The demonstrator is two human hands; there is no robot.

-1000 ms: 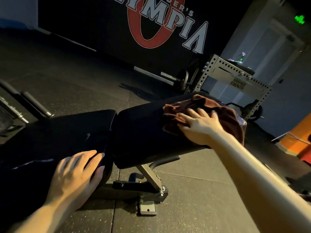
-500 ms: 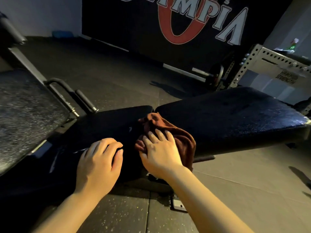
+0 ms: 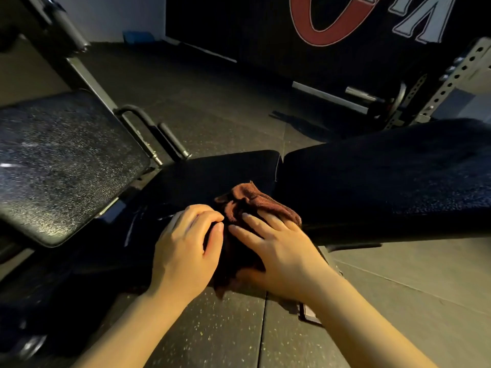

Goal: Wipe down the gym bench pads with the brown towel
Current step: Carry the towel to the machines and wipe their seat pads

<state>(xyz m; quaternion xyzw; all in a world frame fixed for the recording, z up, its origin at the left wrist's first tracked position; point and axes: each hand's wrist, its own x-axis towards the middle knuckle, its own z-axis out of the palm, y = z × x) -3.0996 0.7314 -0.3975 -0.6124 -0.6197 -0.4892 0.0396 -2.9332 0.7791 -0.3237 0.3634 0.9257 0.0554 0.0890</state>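
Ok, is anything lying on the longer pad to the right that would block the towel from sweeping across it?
Nothing visible does. The right hand presses the brown towel on the seat pad, and the long pad beside it shows bare.

I'm seeing the brown towel (image 3: 249, 205) lying bunched on the near edge of the black seat pad (image 3: 218, 173); the long back pad (image 3: 385, 181) is extending toward three o'clock.

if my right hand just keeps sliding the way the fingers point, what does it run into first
Most likely more of the brown towel, bunched just ahead of the right hand fingertips. Past that lies the bare seat pad, then the gap before the long back pad. Depth is hard to judge.
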